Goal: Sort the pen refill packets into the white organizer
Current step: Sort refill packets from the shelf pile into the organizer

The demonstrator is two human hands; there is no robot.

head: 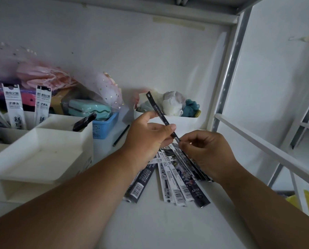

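Pinching one dark refill packet (160, 116) between your left hand (148, 139) and right hand (206, 153), you risk it slipping onto the loose pile (175, 178) beneath your wrists before reaching the white organizer (42, 151) left of them.

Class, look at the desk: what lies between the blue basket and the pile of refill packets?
In the head view, a dark pen lies on the white desk between the blue basket and the pile of refill packets, touching neither.
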